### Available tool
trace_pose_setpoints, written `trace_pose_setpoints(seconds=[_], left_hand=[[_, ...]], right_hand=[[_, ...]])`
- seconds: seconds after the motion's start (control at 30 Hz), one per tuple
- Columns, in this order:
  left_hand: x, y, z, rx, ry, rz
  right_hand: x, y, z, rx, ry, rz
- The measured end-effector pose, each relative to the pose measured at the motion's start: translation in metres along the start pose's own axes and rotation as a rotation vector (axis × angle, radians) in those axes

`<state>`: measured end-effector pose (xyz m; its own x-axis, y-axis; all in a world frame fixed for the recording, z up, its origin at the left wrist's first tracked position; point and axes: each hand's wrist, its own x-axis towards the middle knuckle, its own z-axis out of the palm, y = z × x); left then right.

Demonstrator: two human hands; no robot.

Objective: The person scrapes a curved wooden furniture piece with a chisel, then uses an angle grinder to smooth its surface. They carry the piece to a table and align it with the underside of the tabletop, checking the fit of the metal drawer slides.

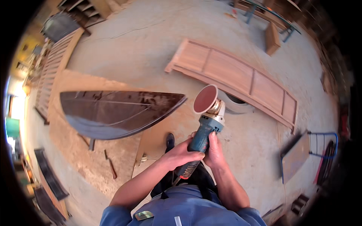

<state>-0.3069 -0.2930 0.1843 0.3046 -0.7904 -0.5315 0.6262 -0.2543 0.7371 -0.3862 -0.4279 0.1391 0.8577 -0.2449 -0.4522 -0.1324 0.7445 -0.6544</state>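
Note:
An angle grinder (200,145) with a blue-green body is held up in front of my torso by both hands. Its round reddish sanding disc (206,99) points up and away from me, touching nothing. My left hand (183,153) wraps round the body from the left, thumb across it. On the other side my right hand (214,150) grips it near the head, with the thumb lying along the casing. The cord leaves the tool's lower end toward my lap. Left of the disc stands a dark, half-round wooden table top (120,113) with dusty, worn patches.
A long panelled wooden headboard (241,79) lies beyond the grinder, partly over a round grey object (235,103). A thin tool with a wooden handle (111,164) rests on the brown board at left. A slatted wooden frame (56,71) stands far left; a blue-handled trolley (301,158) is at right.

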Motion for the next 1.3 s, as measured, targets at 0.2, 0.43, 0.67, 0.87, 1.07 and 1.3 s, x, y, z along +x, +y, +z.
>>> trace_pose_setpoints(seconds=[0.2,0.43,0.67,0.87,1.07,1.3], left_hand=[[-0.072,-0.008,-0.009,0.021,0.473,0.222],[-0.193,-0.096,-0.081,-0.124,1.197,0.261],[-0.322,-0.201,-0.165,-0.147,1.615,0.154],[-0.360,-0.289,-0.233,-0.202,1.768,-0.023],[-0.373,-0.353,-0.299,-0.312,1.840,-0.144],[-0.359,-0.336,-0.292,-0.430,1.756,-0.144]], right_hand=[[0.001,-0.007,0.041,-0.353,-0.357,-0.072],[0.014,0.014,-0.020,-0.424,-0.072,0.111],[0.058,0.034,-0.045,-0.523,0.173,0.070],[0.101,0.034,-0.023,-0.479,0.323,0.019],[0.133,0.041,-0.001,-0.366,0.445,0.006],[0.166,0.049,-0.012,-0.294,0.436,0.017]])
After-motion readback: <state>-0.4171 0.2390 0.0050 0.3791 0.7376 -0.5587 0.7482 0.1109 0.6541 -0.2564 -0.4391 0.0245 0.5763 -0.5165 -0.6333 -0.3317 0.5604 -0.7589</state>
